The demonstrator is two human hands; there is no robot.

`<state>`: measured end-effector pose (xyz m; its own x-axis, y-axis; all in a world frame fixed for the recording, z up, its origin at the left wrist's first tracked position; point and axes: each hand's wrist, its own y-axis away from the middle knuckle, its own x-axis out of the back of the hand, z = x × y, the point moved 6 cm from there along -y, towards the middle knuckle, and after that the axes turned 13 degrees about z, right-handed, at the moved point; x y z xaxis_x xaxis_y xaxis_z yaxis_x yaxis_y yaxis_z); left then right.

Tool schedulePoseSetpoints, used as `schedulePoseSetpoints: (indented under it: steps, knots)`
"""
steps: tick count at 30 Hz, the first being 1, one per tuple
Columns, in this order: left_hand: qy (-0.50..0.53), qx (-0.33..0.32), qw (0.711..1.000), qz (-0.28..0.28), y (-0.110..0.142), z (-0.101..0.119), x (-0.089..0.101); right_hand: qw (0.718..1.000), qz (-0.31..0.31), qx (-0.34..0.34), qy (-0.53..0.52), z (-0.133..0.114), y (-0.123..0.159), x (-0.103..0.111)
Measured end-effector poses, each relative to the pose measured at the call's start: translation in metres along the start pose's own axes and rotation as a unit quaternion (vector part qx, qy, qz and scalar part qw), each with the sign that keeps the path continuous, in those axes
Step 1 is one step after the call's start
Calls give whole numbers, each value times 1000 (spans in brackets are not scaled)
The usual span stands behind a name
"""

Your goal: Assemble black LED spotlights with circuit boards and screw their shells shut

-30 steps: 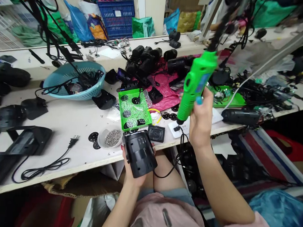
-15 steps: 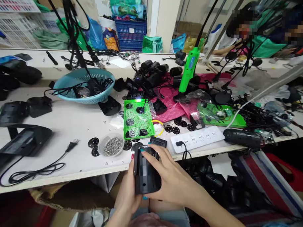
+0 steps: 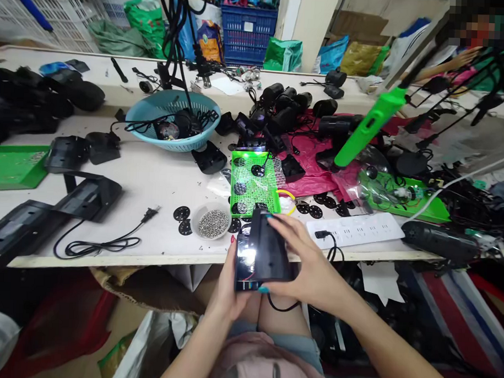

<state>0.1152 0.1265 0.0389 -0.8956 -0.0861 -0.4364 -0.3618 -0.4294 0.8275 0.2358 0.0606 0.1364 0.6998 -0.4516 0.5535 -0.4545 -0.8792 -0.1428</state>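
Note:
A black plastic housing sits just in front of the table edge, over my lap, and both hands grip it. My left hand holds it from the left and below. My right hand wraps over its top and right side, fingers spread across it. A shiny inner face with a red wire shows on its left. The green electric screwdriver hangs free on its cord above the pink plastic sheet, apart from both hands. A small bowl of screws stands just left of the housing.
A green perforated tray holds round black discs behind the housing. A white power strip lies at the right, and a blue basket of cables at the back. Black housings and a loose plug cable lie at the left. Another person sits far right.
My right hand let go of the green screwdriver, which swung up to hang over the table. That hand then came down onto the black housing, which is now turned on edge.

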Motion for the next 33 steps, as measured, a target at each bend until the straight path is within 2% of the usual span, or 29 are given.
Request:
schedulePoseSetpoints:
  steps: [4, 7, 10, 13, 17, 20, 23, 26, 30, 33]
  knots:
    - [-33, 23, 996, -82, 2, -2, -3, 995, 93, -13, -32, 13, -33, 38]
    - [-35, 35, 992, -119, 1, -4, -3, 987, 142, -30, 72, 44, -64, 62]
    - [-28, 54, 991, -119, 1, -5, -2, 970, 125, -45, 206, 81, -89, 72]
    - [-39, 63, 990, -123, 4, -5, -2, 952, 111, -36, 283, 114, -101, 76]
    - [-29, 58, 991, -120, 6, -3, -3, 943, 95, -23, 317, 146, -100, 74]
    - [-18, 52, 993, -108, 5, -3, -5, 943, 80, -18, 321, 159, -95, 71]
    - [-8, 55, 994, -93, 2, -5, -7, 946, 63, -23, 316, 162, -89, 71]
    - [16, 55, 996, -69, 2, -4, -9, 950, 57, -20, 307, 151, -81, 75]
    - [15, 60, 996, -57, 5, -6, -12, 959, 116, 46, 256, 106, -59, 83]
    - [-7, 58, 996, -63, 6, -7, -14, 976, 126, 76, 158, 66, -31, 75]
